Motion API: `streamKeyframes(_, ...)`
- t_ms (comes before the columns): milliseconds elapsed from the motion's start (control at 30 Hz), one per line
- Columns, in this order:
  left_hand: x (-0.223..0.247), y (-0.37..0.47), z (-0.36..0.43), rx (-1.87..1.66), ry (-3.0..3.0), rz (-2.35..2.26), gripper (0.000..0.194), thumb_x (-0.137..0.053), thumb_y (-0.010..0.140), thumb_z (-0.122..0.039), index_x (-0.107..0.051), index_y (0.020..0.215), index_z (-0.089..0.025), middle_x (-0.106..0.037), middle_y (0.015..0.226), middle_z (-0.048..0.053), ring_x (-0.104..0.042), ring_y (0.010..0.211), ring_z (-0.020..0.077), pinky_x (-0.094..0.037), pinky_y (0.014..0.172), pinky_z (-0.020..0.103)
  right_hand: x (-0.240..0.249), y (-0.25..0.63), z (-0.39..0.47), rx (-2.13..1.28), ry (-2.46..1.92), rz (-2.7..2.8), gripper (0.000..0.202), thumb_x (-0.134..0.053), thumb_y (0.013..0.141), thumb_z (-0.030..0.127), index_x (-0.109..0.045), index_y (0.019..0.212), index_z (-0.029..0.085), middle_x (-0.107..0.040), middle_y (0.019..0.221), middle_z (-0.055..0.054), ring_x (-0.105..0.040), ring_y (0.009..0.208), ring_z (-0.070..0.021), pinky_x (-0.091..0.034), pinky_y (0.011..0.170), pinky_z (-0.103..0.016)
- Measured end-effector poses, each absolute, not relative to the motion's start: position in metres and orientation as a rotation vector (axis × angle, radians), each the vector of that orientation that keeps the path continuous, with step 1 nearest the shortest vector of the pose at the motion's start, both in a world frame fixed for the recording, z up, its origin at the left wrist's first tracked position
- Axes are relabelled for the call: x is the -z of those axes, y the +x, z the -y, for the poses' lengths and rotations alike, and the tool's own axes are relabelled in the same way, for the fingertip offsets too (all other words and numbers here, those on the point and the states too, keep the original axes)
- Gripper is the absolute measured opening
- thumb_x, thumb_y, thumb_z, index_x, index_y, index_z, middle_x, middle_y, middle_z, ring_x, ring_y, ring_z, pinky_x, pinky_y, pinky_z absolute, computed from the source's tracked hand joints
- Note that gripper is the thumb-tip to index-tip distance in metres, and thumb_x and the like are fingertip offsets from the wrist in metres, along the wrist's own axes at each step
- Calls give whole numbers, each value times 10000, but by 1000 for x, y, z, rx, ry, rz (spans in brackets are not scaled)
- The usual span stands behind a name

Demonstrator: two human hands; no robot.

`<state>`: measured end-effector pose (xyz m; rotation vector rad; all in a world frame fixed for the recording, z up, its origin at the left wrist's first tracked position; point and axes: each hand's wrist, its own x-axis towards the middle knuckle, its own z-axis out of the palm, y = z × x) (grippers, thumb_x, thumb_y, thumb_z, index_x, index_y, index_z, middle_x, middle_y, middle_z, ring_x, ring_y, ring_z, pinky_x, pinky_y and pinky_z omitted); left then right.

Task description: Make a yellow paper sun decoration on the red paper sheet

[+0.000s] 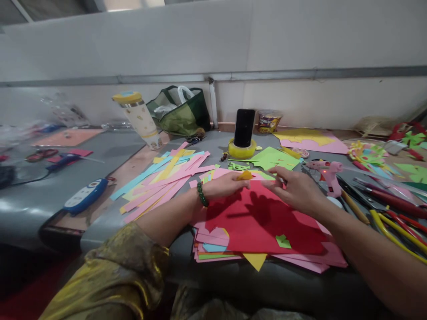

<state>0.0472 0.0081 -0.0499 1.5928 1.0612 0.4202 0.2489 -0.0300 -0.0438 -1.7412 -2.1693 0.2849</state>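
Observation:
Between the fingertips of my left hand is a small folded piece of yellow paper. That wrist wears a green bead bracelet. My right hand hovers just to the right, thumb and fingers apart, with nothing visible in it. Both hands are above a red paper sheet, which shows their shadows. This sheet tops a stack of coloured papers, mostly pink. A small green paper cutout lies on the red sheet near its front edge.
Paper strips spread out left of the stack. Behind it, a phone stands in a yellow tape roll beside green paper. A pink glue gun, scissors and pens crowd the right; a tumbler stands back left.

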Motion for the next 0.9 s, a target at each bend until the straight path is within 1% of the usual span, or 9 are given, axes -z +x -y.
streamKeyframes(100,54,40,-11,-473,1996,-1409,205,-606,835,-211,-499,659,-214,-595,715,53,-629,809,261,-449,795,335,33,259,30,-391,-1828,2472,321,-546,829,519,-629,777,213,-665,690,-67,-592,625,-215,-351,537,-286)
streamKeyframes(200,61,37,-7,-438,2131,-1498,248,-725,755,-365,-529,728,-214,-666,905,136,-603,1016,354,-433,892,386,29,264,30,-622,-1758,2659,245,-579,813,435,-572,705,215,-683,779,-80,-605,669,-220,-383,560,-291)
streamKeyframes(300,61,35,-7,-496,2281,-1395,353,-785,673,-490,-577,708,-207,-675,927,146,-567,1072,375,-405,945,391,32,266,30,-714,-1657,2703,152,-583,805,353,-629,788,209,-701,876,-89,-631,764,-239,-433,629,-307)
streamKeyframes(400,50,23,-21,-544,2321,-1416,335,-662,800,-513,-627,677,-204,-670,821,122,-612,983,335,-419,883,349,37,267,28,-782,-1545,2683,229,-604,775,295,-702,962,205,-707,1012,-94,-645,911,-261,-477,770,-338)
streamKeyframes(467,41,7,-37,-430,2322,-1580,314,-614,841,-484,-655,708,-203,-691,841,116,-632,960,312,-427,843,324,39,267,28,-827,-1504,2654,312,-621,761,293,-721,1045,212,-702,1066,-92,-641,978,-270,-482,839,-355)
streamKeyframes(533,33,-15,-54,-150,2346,-1727,250,-697,763,-448,-692,830,-208,-716,993,117,-617,1050,313,-427,867,310,39,267,27,-842,-1486,2634,337,-632,766,333,-730,1068,218,-700,1075,-93,-638,993,-272,-487,856,-361)
streamKeyframes(700,25,-64,-84,287,2183,-1875,734,-813,556,-389,-629,1242,-203,-606,1364,158,-511,1276,361,-426,969,338,41,266,25,-817,-1447,2617,319,-625,788,380,-738,1037,216,-713,1035,-101,-644,927,-262,-497,809,-363)
streamKeyframes(800,25,-77,-89,302,2085,-1927,698,-821,519,-351,-668,1185,-210,-626,1341,161,-526,1265,379,-441,961,351,43,265,24,-803,-1446,2620,306,-611,798,380,-735,1027,220,-719,1028,-99,-646,922,-261,-498,798,-361)
streamKeyframes(900,29,-80,-92,296,2051,-1942,485,-813,499,-289,-731,965,-185,-703,1176,180,-590,1169,385,-469,902,357,45,266,23,-807,-1467,2616,314,-598,807,394,-728,1029,214,-719,1042,-102,-649,944,-265,-500,814,-366)
